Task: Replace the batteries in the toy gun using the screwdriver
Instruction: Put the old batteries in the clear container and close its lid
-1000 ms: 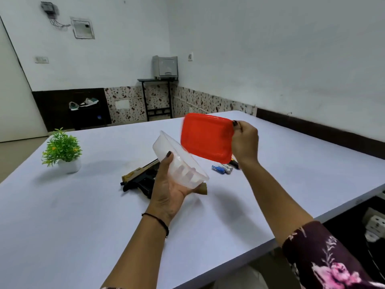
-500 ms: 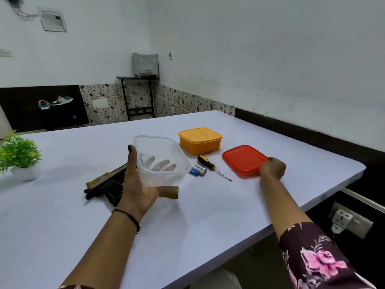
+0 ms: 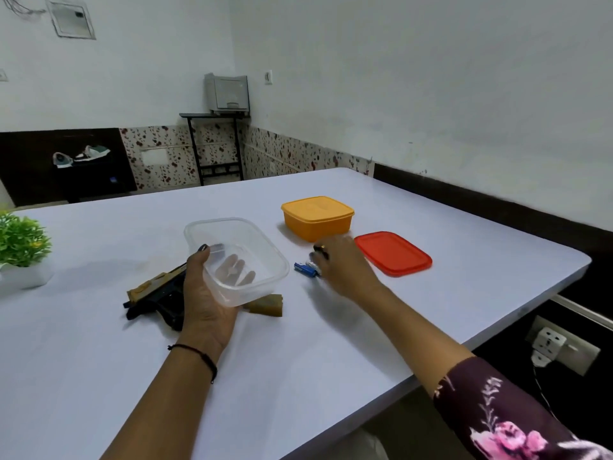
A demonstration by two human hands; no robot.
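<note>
My left hand [image 3: 202, 307] holds a clear empty plastic container [image 3: 237, 260] from below, above the table. Under it lies the black and tan toy gun [image 3: 156, 293], partly hidden by my hand and the container. My right hand [image 3: 341, 263] is blurred, resting over the blue and silver batteries [image 3: 306, 269] on the table, with its fingers down on them. The screwdriver's black handle end [image 3: 321, 250] peeks out at my fingertips; the rest is hidden. Whether the fingers have closed on anything I cannot tell.
A red lid [image 3: 393, 254] lies flat to the right of my right hand. A closed orange box [image 3: 317, 218] stands behind it. A small potted plant [image 3: 21, 250] is at the far left. The table's right edge [image 3: 530, 310] runs near.
My right hand left the red lid on the table and moved left onto the batteries and screwdriver. The left hand has kept the clear container level.
</note>
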